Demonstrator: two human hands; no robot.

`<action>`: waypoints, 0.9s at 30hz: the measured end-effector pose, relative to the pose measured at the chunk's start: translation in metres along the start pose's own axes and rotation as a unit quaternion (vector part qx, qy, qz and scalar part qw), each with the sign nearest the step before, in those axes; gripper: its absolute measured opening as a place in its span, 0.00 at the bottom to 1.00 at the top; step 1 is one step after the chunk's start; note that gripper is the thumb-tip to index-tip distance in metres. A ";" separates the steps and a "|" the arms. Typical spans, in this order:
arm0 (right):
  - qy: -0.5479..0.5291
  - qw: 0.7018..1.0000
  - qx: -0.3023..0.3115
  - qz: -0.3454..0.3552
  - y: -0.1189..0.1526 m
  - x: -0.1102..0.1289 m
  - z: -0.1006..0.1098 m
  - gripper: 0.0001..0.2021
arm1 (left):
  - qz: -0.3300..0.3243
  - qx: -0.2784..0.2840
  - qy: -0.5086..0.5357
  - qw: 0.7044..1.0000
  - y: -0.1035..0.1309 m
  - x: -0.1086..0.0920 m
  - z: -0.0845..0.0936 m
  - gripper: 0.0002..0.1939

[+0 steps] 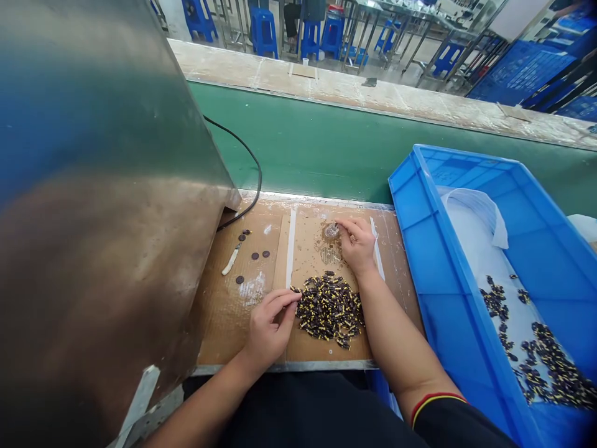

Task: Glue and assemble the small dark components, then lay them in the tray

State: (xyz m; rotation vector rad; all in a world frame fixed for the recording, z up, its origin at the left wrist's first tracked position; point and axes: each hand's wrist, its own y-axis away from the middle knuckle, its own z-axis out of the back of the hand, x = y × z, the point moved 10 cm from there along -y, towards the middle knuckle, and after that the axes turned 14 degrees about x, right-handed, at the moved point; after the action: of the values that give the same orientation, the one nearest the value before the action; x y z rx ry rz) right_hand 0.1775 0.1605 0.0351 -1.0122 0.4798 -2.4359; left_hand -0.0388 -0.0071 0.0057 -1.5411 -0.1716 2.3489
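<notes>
My left hand (272, 322) is closed in a pinch at the left edge of a pile of small black-and-yellow parts (330, 308); whatever its fingertips hold is too small to make out. Beyond the pile, my right hand (358, 247) pinches with thumb and forefinger beside a small clear round dish (331, 231). A tiny dark bit shows at those fingertips, its kind unclear. Wet-looking brownish spots surround the dish on the cardboard sheet (305, 249). To the left lie a knife with a pale handle (230, 261) and several dark round discs (255, 256).
A large metal housing (116, 186) rises on the left, a black cable (256, 162) curving from it. At right, a blue crate (420, 230) holds a white liner and more black-and-yellow parts (543, 361). Behind stands a green panel (303, 146); blue stools (263, 31) lie farther off.
</notes>
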 end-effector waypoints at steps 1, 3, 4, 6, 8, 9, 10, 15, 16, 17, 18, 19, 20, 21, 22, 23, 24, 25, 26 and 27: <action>0.000 1.000 -0.001 0.002 0.000 0.000 0.000 0.11 | 0.002 -0.001 0.001 1.000 0.001 0.001 0.000 0.13; -0.001 1.000 -0.002 0.003 0.000 0.001 0.000 0.10 | 0.004 -0.003 0.007 1.000 0.002 0.003 0.000 0.13; -0.001 1.000 -0.001 0.002 0.000 0.001 0.000 0.10 | 0.006 -0.004 0.011 1.000 0.002 0.004 0.000 0.13; -0.003 1.000 0.001 -0.006 0.000 0.000 0.000 0.10 | 0.011 -0.002 0.018 1.000 0.003 0.006 0.000 0.14; -0.006 1.000 0.005 -0.011 -0.001 -0.001 -0.001 0.10 | 0.016 0.000 0.026 1.000 0.003 0.007 -0.001 0.14; -0.008 1.000 0.005 -0.011 -0.001 -0.001 -0.002 0.10 | 0.016 -0.002 0.030 0.999 0.003 0.007 -0.001 0.14; -0.008 1.000 0.004 -0.009 -0.001 -0.001 -0.002 0.10 | 0.015 -0.005 0.033 0.999 0.003 0.007 0.000 0.14; -0.006 1.000 -0.013 -0.008 -0.001 0.004 0.007 0.09 | 0.030 -0.019 0.056 0.998 0.002 0.009 0.002 0.12; -0.004 1.000 -0.021 -0.005 0.000 0.008 0.011 0.09 | 0.041 -0.022 0.067 0.997 0.002 0.012 0.002 0.12; 0.000 0.999 -0.034 0.001 0.001 0.014 0.018 0.09 | 0.053 -0.028 0.079 0.995 0.002 0.014 0.003 0.11; 0.006 0.998 -0.057 0.011 0.003 0.021 0.026 0.09 | 0.065 -0.034 0.089 0.993 0.003 0.017 0.004 0.10; 0.014 0.996 -0.091 0.019 0.007 0.029 0.036 0.09 | 0.075 -0.039 0.099 0.991 0.003 0.019 0.004 0.09; 0.023 0.992 -0.124 0.023 0.010 0.035 0.045 0.10 | 0.082 -0.045 0.106 0.990 0.004 0.021 0.005 0.09; 0.033 0.989 -0.144 0.024 0.013 0.039 0.050 0.10 | 0.084 -0.051 0.111 0.989 0.005 0.022 0.006 0.08; 0.043 0.988 -0.145 0.020 0.013 0.042 0.053 0.10 | 0.084 -0.055 0.114 0.988 0.005 0.023 0.007 0.08; 0.055 0.990 -0.131 0.012 0.011 0.044 0.052 0.09 | 0.081 -0.060 0.118 0.988 0.006 0.024 0.008 0.08; 0.066 0.992 -0.109 0.001 0.008 0.044 0.050 0.08 | 0.078 -0.063 0.123 0.987 0.006 0.024 0.009 0.07; 0.075 0.993 -0.092 -0.014 0.005 0.043 0.049 0.08 | 0.077 -0.067 0.129 0.986 0.007 0.025 0.010 0.07; 0.081 0.992 -0.090 -0.030 0.005 0.043 0.052 0.08 | 0.081 -0.072 0.139 0.984 0.008 0.027 0.011 0.07; 0.079 0.990 -0.107 -0.048 0.006 0.042 0.059 0.08 | 0.094 -0.075 0.161 0.980 0.008 0.030 0.011 0.06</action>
State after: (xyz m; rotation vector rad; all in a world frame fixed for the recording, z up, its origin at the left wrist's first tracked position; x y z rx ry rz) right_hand 0.1958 0.1249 0.0953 -0.9503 0.7759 -2.6061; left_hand -0.0613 -0.0039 -0.0183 -2.0677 -0.1334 2.2224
